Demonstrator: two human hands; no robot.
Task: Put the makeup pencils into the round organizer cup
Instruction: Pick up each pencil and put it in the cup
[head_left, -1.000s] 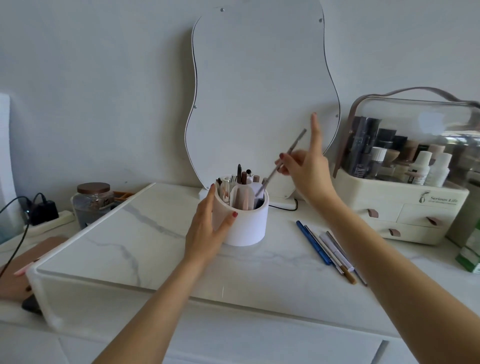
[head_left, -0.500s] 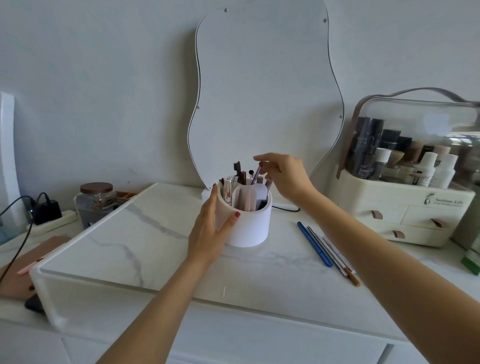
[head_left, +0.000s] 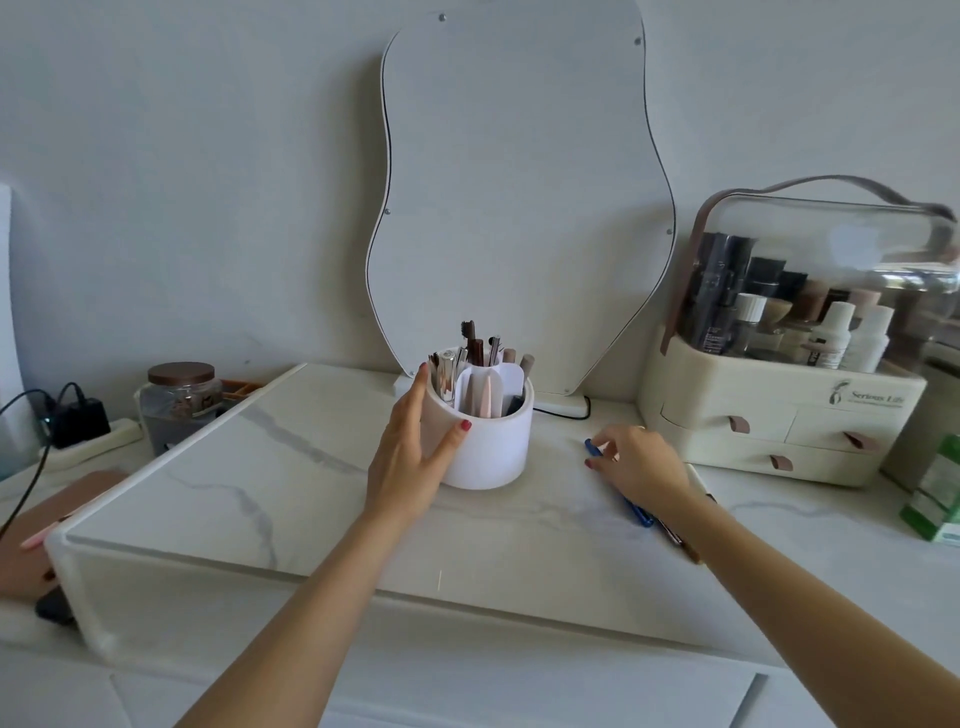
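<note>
The round white organizer cup (head_left: 493, 447) stands mid-table, with several pencils and brushes upright in its compartments. My left hand (head_left: 410, 457) is wrapped around its left side. To the right of the cup, a blue pencil (head_left: 636, 512) lies on the marble top. My right hand (head_left: 639, 462) is down over it, thumb and forefinger pinching its far end. More pencils (head_left: 675, 538) lie beside the blue one, mostly hidden under my right wrist.
A wavy mirror (head_left: 519, 197) leans on the wall behind the cup. A cream cosmetics case (head_left: 779, 415) with drawers stands at the right, next to a green box (head_left: 935, 493). A glass jar (head_left: 179, 400) and a power strip (head_left: 78, 431) sit at the left.
My right hand put the pencil it held into the cup, then came down to the right onto the pencils lying on the table. My left hand stayed on the cup.
</note>
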